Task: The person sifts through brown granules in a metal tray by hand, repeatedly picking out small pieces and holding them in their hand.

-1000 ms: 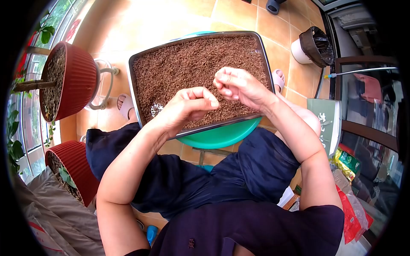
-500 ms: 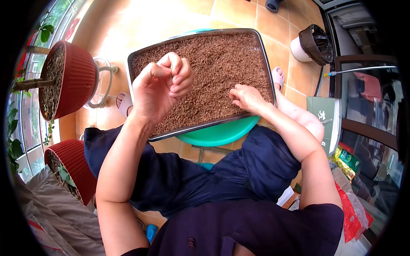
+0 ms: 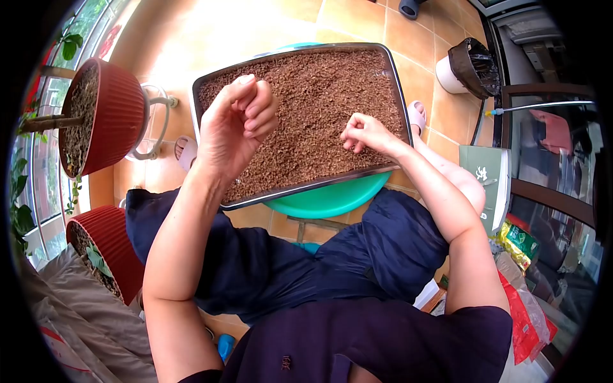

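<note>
A dark rectangular tray point(image 3: 403, 105) full of loose brown, crumbly, soil-like material point(image 3: 306, 96) rests in front of me over a green basin point(image 3: 332, 199). Above the tray's left part, my left hand point(image 3: 235, 124) is raised with its fingers curled into the palm and the thumb on top. Whatever it may hold is hidden. My right hand point(image 3: 369, 135) hovers low over the right side of the brown material, fingertips drawn together. Nothing I can name shows between those fingers.
Two red ribbed plant pots point(image 3: 118, 115) stand on the left by the window. A lined waste bin point(image 3: 450, 73) is at the upper right. A green book or box point(image 3: 482, 175) and a red plastic bag point(image 3: 520, 319) lie on the right. My knees flank the tray's near edge.
My right hand has lifted slightly off the brown material, its fingers bunching together. My left hand has shifted a little left, and its thumb has slid up over the curled fingers.
</note>
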`<state>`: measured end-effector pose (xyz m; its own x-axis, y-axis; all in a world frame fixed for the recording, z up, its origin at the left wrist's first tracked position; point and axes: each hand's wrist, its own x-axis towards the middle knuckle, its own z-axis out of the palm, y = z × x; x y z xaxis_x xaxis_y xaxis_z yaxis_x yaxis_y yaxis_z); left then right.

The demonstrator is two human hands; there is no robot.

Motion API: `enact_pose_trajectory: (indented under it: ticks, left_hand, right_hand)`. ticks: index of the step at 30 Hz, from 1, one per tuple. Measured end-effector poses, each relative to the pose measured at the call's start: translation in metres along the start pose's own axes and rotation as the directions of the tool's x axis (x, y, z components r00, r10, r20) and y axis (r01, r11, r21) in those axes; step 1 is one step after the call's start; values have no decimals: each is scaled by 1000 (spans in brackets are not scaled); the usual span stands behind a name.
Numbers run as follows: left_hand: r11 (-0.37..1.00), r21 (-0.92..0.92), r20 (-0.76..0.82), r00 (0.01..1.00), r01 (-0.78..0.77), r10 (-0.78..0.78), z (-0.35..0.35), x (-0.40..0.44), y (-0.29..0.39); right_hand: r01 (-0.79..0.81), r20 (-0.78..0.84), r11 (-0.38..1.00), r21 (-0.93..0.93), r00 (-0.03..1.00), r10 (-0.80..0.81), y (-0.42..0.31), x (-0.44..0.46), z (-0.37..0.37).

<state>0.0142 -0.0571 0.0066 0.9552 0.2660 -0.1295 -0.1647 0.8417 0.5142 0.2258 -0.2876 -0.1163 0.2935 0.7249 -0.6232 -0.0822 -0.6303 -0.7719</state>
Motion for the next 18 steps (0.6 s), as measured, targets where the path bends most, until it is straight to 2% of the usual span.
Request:
enact_pose_trajectory:
  ticks: [2,5,10,13,14,15,18]
  left_hand:
    - [997,-70,-22,999,45,-46,0,2,-3]
    - [993,-9,-93,989,115,-115,1,3,-9]
    - [922,274,-235,949,274,-213,6,1,-25]
    - [892,243,-287,907,382,-310,7,0,-29]
    - [895,203,-296,896,397,-330,6,0,-31]
    - [897,164,-303,886,410,-350,4,0,-31]
    - [910,29,-326,865,413,-382,-4,0,-30]
  right_hand:
    - [1,92,934,357,995,-37,-18,-11,3]
    - [-47,217,829,558,972,-92,-34,-14,6]
    - [-42,311,781,623,929,-199,-73,-38,23]
    - [41,275,816,577,931,-241,-89,-47,27]
    - [113,214,877,467,948,-236,-88,-44,25]
    - [203,131,938,280,960,-247,-88,-40,21]
    - [258,-107,958,-123,956,-272,-57,-12,1]
